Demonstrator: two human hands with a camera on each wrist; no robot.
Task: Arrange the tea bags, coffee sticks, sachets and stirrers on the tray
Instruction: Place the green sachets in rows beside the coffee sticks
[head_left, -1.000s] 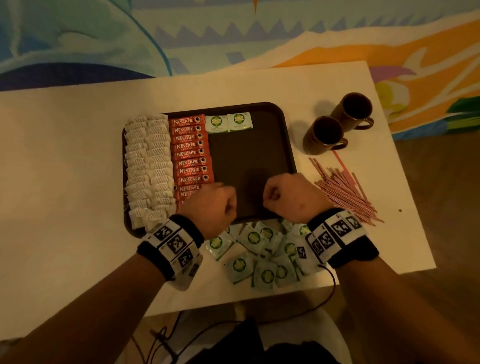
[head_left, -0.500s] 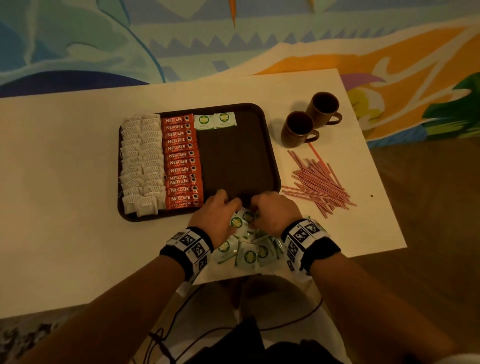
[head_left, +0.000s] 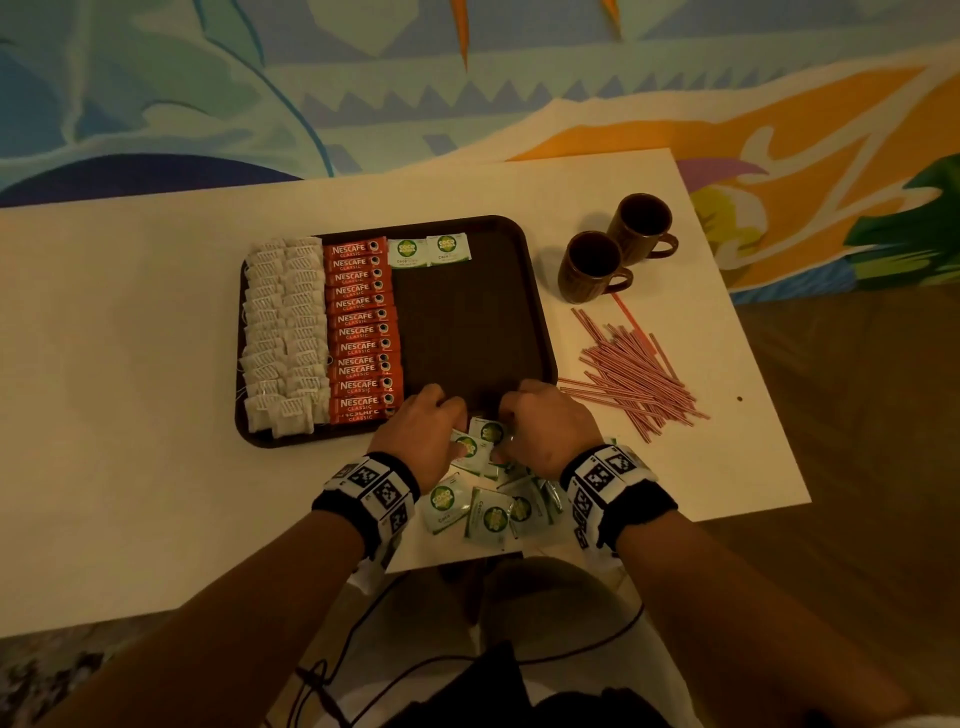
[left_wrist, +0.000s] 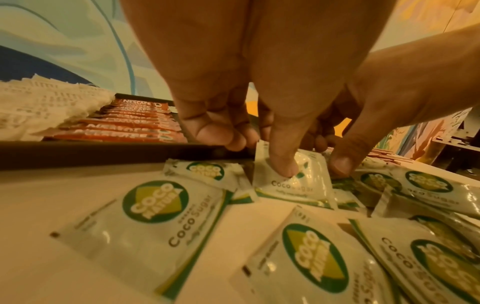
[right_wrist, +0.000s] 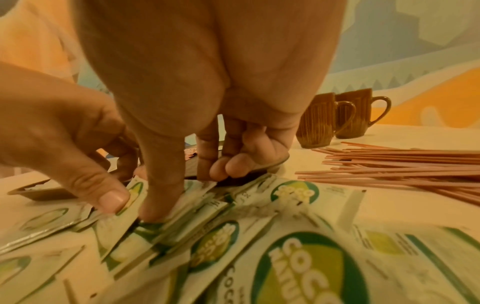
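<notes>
Dim warm light, pale table (head_left: 130, 364) against a colourful mural wall (head_left: 208, 88), brown wood floor (head_left: 857, 467).

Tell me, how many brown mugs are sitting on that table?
2. Both stand on the table right of the tray: the near mug next to the tray's far right corner, the far mug just behind it, both handles pointing right. None looks hidden.

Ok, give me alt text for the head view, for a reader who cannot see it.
Both hands, left hand and right hand, pick at a pile of sugar sachets on the table before a brown tray. The tray holds tea bags, coffee sticks and two sachets.
</notes>
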